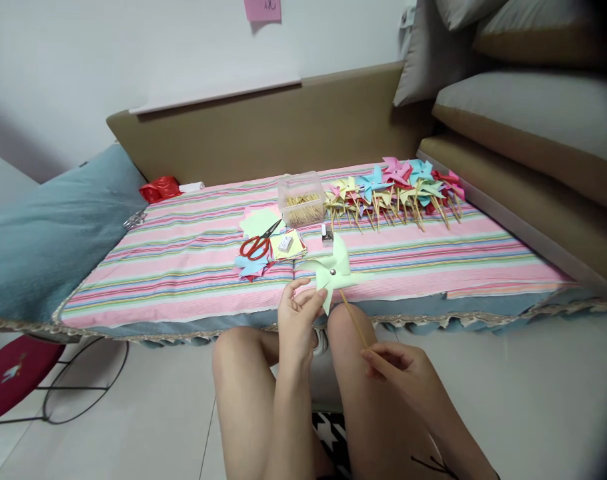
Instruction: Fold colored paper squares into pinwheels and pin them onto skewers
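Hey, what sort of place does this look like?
Probably a room in a home, perhaps a living room: a striped cloth is spread over what looks like a sofa or daybed with a brown backrest, and grey cushions are piled on the right.

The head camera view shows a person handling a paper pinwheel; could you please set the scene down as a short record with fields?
Left hand: holding a blade of the pale green paper pinwheel
Right hand: holding the thin tan stick below the pinwheel
Cutting tool: red-handled metal scissors, lying on coloured paper
Container: clear plastic box of tan sticks
Other pinwheels: multicoloured paper group, right of the box
Surface: pink striped cloth
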`<state>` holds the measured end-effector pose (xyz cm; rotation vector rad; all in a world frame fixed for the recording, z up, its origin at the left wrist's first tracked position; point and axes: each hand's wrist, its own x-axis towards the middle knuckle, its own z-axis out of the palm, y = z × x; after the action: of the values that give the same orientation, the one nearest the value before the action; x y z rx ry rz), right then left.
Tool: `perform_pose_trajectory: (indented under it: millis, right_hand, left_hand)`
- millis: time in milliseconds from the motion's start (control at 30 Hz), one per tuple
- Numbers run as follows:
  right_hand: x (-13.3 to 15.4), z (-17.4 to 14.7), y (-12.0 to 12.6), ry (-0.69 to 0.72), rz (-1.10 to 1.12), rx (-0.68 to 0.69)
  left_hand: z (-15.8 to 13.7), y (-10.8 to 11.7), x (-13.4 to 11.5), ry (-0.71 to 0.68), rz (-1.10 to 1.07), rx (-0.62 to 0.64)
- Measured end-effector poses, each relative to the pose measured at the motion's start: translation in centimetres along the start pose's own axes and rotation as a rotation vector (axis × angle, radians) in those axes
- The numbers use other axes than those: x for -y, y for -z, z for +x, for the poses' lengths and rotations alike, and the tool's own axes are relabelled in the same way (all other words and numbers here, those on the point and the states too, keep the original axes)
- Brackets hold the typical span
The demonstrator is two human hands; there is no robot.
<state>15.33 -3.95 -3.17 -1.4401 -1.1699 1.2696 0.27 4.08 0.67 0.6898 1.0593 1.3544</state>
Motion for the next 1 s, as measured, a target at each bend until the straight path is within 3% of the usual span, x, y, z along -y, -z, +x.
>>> perform_pose_trajectory:
  millis: [500, 767, 833, 1000]
  right_hand:
    - [-0.1, 0.2, -1.3, -0.033, 0.013, 0.017]
    - [-0.5, 0.8, -0.6, -0.068, 0.039, 0.0]
    - [-0.6, 1.0, -0.6, -0.087, 0.056, -0.008]
    - [-0.8, 1.6, -0.9, -0.092, 0.105, -0.012]
  left_hand:
    - [0.2, -1.7, 1.1, 0.023, 0.065, 0.037]
    - [1.5, -0.5, 1.8, -0.055, 0.142, -0.058]
    - [1.4, -0.5, 2.0, -0.008, 0.149, -0.016]
    - [0.6, -0.9, 3.1, 0.176, 0.181, 0.257]
